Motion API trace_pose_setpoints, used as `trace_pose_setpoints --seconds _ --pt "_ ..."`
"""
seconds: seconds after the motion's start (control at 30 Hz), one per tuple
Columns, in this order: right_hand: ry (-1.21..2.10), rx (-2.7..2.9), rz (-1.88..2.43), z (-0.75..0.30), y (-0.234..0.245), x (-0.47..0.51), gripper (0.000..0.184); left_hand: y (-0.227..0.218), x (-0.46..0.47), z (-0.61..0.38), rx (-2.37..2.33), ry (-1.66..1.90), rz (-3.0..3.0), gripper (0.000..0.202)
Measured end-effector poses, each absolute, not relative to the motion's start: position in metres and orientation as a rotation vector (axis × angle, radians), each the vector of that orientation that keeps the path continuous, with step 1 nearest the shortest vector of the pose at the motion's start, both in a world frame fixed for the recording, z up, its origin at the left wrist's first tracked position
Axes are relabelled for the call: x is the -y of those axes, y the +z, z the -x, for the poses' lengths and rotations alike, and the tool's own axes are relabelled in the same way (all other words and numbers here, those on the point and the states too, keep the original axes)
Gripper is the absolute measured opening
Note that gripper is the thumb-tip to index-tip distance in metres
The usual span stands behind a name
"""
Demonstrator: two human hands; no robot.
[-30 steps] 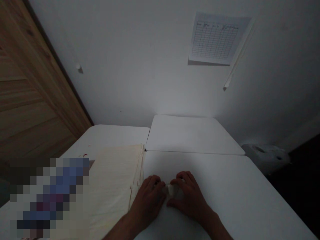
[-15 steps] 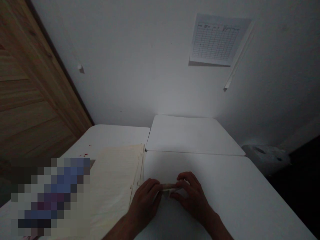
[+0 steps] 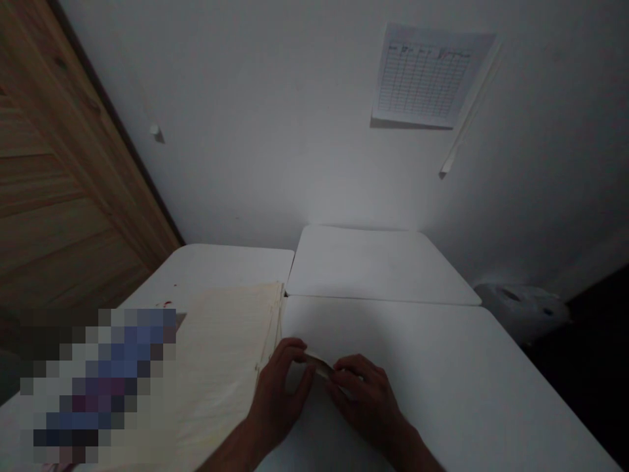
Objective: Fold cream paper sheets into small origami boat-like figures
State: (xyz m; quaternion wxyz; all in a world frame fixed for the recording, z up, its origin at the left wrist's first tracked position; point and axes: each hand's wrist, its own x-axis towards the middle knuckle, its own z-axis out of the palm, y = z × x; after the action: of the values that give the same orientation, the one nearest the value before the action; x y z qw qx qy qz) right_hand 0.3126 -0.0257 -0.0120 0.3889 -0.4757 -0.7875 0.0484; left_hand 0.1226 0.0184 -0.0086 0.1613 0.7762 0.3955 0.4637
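Change: our left hand (image 3: pixel 281 392) has risen and our right hand (image 3: pixel 366 396) has dropped; the strip (image 3: pixel 319 364), level a moment ago, now slants down to the right.
Fingers: both hands pinch the strip, one at each end.
Strip: lower centre of the frame, just above the worktop (image 3: pixel 442 367), beside the paper stack (image 3: pixel 226 347).
Containers: none we can make out; the pale lump (image 3: pixel 521 307) at right is too dim.

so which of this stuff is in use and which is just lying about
In use: left hand, right hand, paper strip pinched between them.
Lying about: stack of cream sheets, wall chart, far table.
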Motion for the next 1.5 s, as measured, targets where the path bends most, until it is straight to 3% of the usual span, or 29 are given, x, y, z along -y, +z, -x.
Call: trace_pose_setpoints --seconds 0.3,0.57,0.97,1.5 --pt "0.279 1.871 1.334 -0.303 -0.012 0.022 0.008 -0.019 -0.021 -0.124 -1.089 1.281 -2.144 0.023" --pt "0.306 1.873 1.331 -0.309 -0.015 0.017 0.03 -0.015 -0.02 -0.124 -1.061 1.264 -2.151 0.019" --pt "0.475 1.857 1.344 -0.312 -0.011 0.014 0.018 -0.012 -0.023 -0.127 -1.038 1.237 -2.066 0.019" --pt "0.433 1.907 1.326 -0.312 -0.01 0.014 0.016 -0.014 -0.022 -0.127 -1.056 1.175 -2.004 0.023"
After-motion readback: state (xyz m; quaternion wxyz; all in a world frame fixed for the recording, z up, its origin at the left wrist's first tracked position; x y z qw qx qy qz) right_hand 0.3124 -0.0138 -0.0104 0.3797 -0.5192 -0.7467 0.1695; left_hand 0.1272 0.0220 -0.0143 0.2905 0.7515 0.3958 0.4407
